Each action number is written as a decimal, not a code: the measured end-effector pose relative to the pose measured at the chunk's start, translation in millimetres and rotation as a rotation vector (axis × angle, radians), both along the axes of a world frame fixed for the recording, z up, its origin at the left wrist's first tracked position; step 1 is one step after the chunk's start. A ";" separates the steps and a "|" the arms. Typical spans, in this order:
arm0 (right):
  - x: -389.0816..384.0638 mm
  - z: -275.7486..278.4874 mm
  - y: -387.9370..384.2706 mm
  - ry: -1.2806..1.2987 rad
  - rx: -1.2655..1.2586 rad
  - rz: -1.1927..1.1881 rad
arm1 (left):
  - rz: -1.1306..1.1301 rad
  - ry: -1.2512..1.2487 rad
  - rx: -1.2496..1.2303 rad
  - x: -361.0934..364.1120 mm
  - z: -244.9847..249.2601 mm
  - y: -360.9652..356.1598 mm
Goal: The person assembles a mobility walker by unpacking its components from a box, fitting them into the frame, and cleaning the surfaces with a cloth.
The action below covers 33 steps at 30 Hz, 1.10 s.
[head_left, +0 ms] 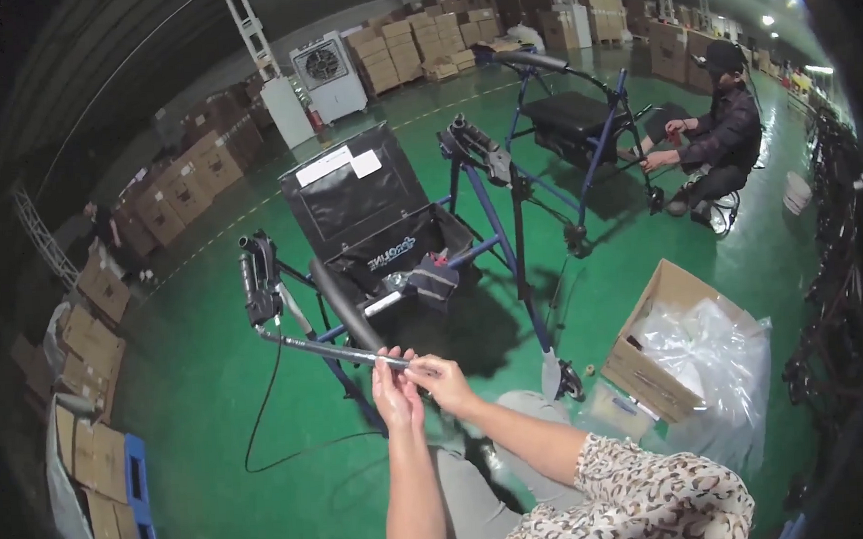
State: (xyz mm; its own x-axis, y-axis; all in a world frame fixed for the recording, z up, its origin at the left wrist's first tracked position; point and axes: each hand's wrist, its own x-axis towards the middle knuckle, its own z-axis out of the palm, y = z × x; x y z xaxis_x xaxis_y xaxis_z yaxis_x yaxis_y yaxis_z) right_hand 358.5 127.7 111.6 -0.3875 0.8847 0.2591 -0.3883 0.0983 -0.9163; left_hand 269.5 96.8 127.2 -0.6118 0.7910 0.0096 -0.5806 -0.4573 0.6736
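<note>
Two bare hands are together on a long, bent, dark grey metal tube (334,350), right out in front of the blue-framed walker (490,214). The left hand (399,401) has its fingers curled round the tube near its close end, and the right hand (443,385) pinches it just beside them. The far end reaches the black handle assembly (260,282) on the walker's left-hand side in this view; whether it's fastened there, I can't tell.

As for progress, the frame stands upright, both handle assemblies look mounted, and the black fabric bag (411,241) hangs in place, its lid (356,186) up. Looking less finished: a thin black cable (256,431) loops loose to the green floor (195,376), and a dark cloth bundle (435,281) sits at the bag's front edge.

Now the tricky bits to see! Fingers cover part of the tube's near end, the bag's depths are dark, and the walker's lower left side slips behind the hands. Over right, a crouching co-worker (728,112) handles something red, too small to make out.
</note>
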 end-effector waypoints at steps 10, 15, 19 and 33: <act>55.6 0.9 61.8 0.153 -0.368 0.187 | 0.379 0.152 -0.503 -42.2 -16.5 -19.7; 69.3 46.3 69.3 -0.153 0.014 0.255 | 0.700 0.942 -0.423 -10.7 8.7 -8.4; 71.3 48.0 92.4 -0.374 0.483 0.154 | 0.023 0.703 -0.306 42.1 35.0 30.2; 125.4 71.5 139.7 -0.524 0.256 -0.015 | -0.320 0.690 -0.274 64.1 11.9 99.4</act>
